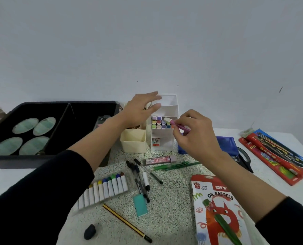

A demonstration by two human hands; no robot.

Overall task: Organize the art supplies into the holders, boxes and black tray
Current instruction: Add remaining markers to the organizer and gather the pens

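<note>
Maybe halfway: right hand (196, 137) pinches a purple marker (180, 125) at the white holder (172, 107), left hand (140, 108) has its fingers spread, pens (141, 175) loose at 6 o'clock.

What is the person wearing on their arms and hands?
Black long sleeves: the left sleeve and right sleeve stop partway up the forearms. The left hand and right hand are bare, with no gloves, rings or watch visible.
</note>
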